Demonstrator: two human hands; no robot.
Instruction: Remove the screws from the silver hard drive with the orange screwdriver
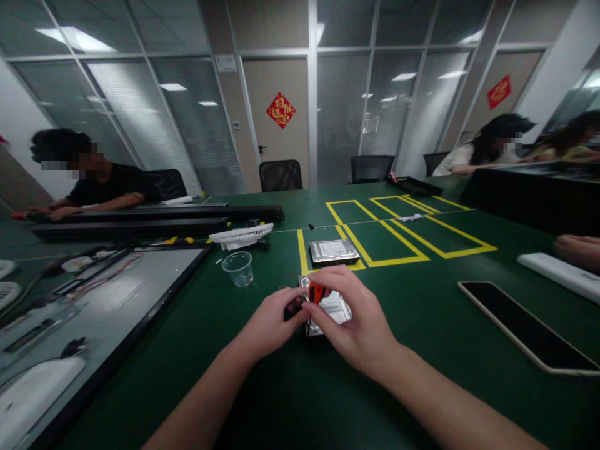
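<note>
A silver hard drive [336,310] lies on the green table, partly covered by my hands. Above its left part, my right hand [359,312] is closed on an orange and black screwdriver [316,292], held between thumb and fingers. My left hand [274,319] is pinched at the drive's left edge beside the tool; a dark shape shows between its thumb and fingers, too unclear to name. Just beyond the hands, a second hard drive [334,251] rests flat at the yellow tape.
A clear plastic cup [238,270] and a white part [241,235] stand left of the hands. A large panel [135,300] fills the left side. On the right lie a phone-like slab [525,325] and a white bar [560,273]. People sit across the table.
</note>
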